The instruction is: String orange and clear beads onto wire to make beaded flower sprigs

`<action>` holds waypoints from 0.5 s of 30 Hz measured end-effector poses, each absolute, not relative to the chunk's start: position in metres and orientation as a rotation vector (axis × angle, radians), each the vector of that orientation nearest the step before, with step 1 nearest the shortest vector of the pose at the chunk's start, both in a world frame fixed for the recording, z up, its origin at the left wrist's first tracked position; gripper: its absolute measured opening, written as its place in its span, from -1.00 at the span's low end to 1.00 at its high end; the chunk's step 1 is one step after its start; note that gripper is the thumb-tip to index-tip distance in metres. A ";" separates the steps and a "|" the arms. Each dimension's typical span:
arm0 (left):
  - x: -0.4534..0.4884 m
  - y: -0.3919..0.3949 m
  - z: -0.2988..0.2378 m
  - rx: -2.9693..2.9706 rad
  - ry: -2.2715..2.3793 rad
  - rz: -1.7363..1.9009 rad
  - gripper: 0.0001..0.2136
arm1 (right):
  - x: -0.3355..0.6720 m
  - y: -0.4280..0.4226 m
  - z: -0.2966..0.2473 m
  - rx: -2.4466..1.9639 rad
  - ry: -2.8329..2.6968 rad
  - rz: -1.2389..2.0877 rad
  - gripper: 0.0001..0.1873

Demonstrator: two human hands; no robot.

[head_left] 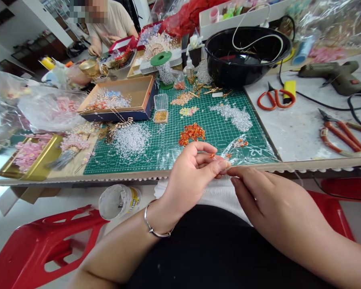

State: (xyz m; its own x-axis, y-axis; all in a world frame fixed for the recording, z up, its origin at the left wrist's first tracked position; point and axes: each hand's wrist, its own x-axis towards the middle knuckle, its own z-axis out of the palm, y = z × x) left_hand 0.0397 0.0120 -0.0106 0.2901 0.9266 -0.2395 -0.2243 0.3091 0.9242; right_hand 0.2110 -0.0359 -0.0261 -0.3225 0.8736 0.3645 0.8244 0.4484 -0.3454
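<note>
Fingertips of my left hand [195, 168] pinch a small beaded spray [240, 142] of orange and clear beads on thin, nearly invisible strands. Close against them, my right hand [258, 188] has its thumb and forefinger together on the same piece, over the table's front edge. Exactly what sits between the fingertips is too small to make out. Just beyond lies a heap of orange beads [191, 134] on the green cutting mat [165, 148]. Clear beads [234, 115] are spread to the right, and a pile of white beads [131, 140] lies to the left.
A box [117, 114] of beaded stems, a green spool [161, 59] and a black basin [246, 64] stand behind. Pliers [345, 134], orange-handled cutters [275, 98] and a glue gun [333, 76] lie right. A red stool [21, 245] stands below left. Another person [116, 20] sits across.
</note>
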 end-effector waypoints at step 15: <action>0.048 0.015 -0.017 0.821 0.924 1.057 -0.71 | 0.211 -0.041 -0.037 -1.091 -2.388 0.145 -0.71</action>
